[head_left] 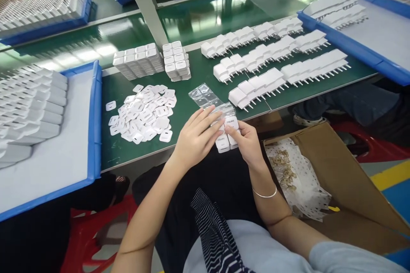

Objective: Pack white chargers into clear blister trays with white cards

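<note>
My right hand (248, 143) grips a sheet of white square pieces with small dark print (231, 123) at the table's front edge, thumb on top. My left hand (197, 136) lies over the same sheet with its fingers stretched out, the tips touching it. Clear plastic film (204, 94) in square sections runs from the sheet onto the green table (188, 121). Left of the hands is a loose heap of small white square plates with slots (145, 113). Behind it stand stacked blocks of white square pieces (139, 60) and a smaller stack (176, 62).
White plug adapters with metal pins (256, 87) stand in rows at the right. Blue-rimmed trays flank me, one at the left (96, 119) and another at the right (339, 45). A cardboard box (339, 166) is below on the right. A metal post (144, 4) rises behind.
</note>
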Motion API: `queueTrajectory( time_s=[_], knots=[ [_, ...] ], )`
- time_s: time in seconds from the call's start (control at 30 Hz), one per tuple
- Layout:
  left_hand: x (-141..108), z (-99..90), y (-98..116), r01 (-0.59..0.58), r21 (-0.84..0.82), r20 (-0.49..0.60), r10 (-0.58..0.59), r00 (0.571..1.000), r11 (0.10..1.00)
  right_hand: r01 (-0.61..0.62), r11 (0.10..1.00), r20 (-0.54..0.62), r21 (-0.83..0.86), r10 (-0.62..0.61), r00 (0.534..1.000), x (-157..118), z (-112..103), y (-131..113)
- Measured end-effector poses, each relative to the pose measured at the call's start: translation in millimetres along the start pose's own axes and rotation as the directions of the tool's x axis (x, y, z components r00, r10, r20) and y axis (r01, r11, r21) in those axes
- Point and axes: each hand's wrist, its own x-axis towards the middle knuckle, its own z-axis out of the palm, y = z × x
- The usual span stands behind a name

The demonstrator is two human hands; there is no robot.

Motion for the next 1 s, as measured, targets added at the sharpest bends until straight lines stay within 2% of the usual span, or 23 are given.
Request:
queueTrajectory(
  time_s=[0.13, 0.3, 0.5, 0.57, 0.67, 0.73, 1.0],
  knots=[
    [4, 8.0, 3, 0.089, 0.028, 0.035, -0.09, 0.995, 0.996, -0.007, 1.0, 0.118, 0.017, 0.005, 0.993, -4, -8, -2],
    [11, 1.3, 9, 0.128, -0.022, 0.098, -0.125, 0.987, 0.992, 0.085, 0.996, -0.002, -0.018, -0.085, 0.996, -5, -6, -3],
    [15, 0.7, 18, 0.119, -0.112, 0.036, -0.115, 0.993, 0.987, 0.158, 0.987, -0.089, -0.036, -0.161, 0.983, -2, 2, -4],
    [15, 1.4, 20, 0.199, -0.16, 0.039, -0.195, 0.98, 0.967, 0.145, 0.988, -0.114, -0.059, -0.151, 0.982, -2, 2, -3],
    [18, 1.1, 22, 0.362, -0.244, 0.084, -0.352, 0.932, 0.9, 0.137, 0.988, -0.131, -0.071, -0.145, 0.981, -3, 2, -3],
    [22, 0.3, 23, 0.429, -0.28, 0.114, -0.414, 0.903, 0.859, 0.143, 0.987, -0.108, -0.071, -0.15, 0.983, -3, 2, -3],
    [35, -0.5, 15, 0.475, -0.409, 0.241, -0.41, 0.88, 0.779, 0.121, 0.991, -0.054, -0.058, -0.125, 0.991, -2, 1, -4]
  ],
)
